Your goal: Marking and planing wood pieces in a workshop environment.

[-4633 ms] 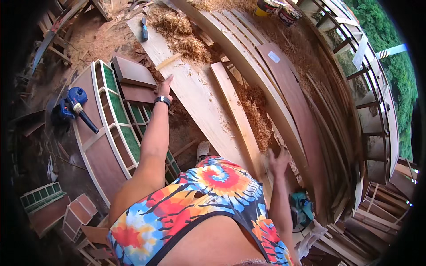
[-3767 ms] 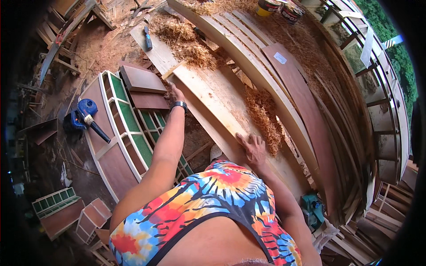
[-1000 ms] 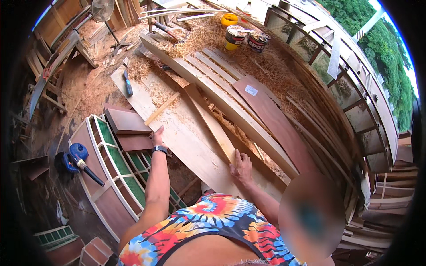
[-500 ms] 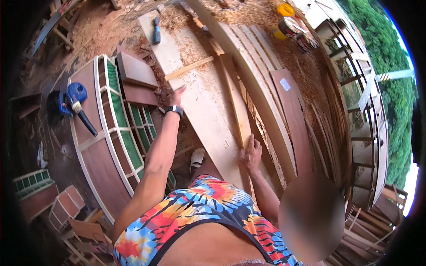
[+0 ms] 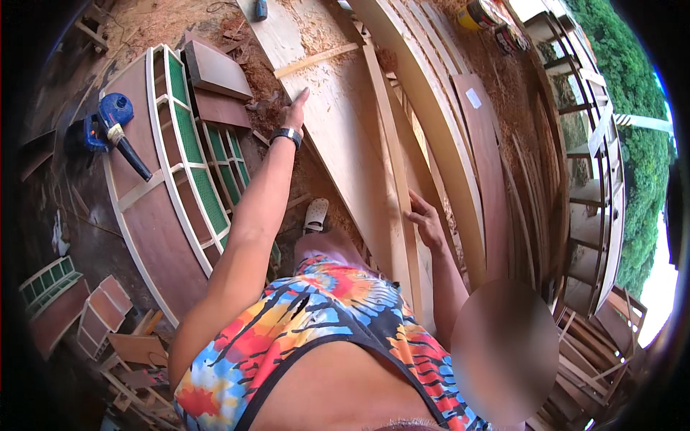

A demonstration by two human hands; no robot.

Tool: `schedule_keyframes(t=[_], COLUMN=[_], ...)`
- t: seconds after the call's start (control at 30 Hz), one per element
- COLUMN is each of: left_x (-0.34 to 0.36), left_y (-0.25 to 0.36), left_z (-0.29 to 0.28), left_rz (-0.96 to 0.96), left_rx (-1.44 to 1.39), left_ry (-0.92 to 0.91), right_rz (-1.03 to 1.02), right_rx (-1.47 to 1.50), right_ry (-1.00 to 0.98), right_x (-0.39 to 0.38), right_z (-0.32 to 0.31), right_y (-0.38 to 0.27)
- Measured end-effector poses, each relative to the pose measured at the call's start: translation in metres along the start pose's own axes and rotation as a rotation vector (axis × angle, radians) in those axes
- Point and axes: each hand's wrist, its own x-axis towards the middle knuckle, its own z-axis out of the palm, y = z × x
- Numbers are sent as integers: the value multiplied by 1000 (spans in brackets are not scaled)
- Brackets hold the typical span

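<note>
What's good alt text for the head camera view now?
A person's left hand touches the edge of a wide, pale wooden board, and the right hand is at a long, narrow, pale wooden plank. A blue, black-nozzled blower sits left.

Left arm (image 5: 251,215) stretched far forward and nearly straight, left hand (image 5: 294,117) with thumb (image 5: 304,95) pointing ahead, right arm (image 5: 445,287) reaching less far, right hand (image 5: 428,224) loosely curved, fingers (image 5: 420,202) angled leftward, 2 hands well apart

The littered brown floor (image 5: 162,21) spreads at upper left; daylit green trees (image 5: 618,57) stand far right.
</note>
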Motion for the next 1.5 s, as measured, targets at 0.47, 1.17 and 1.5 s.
schedule_keyframes(t=[0.47,1.17,1.5], left_x=[-43,-78,-78], left_y=[38,-5,-10], left_z=[-4,-2,13], left_rz=[172,8,-92], left_rx=[596,35,-247], left_ry=[108,-76,-84], right_rz=[-212,-211,-471], right_rx=[-835,-939,-1041], right_ry=[394,733,538], right_x=[-15,-54,-43], right_z=[51,66,56], right_y=[17,41,56])
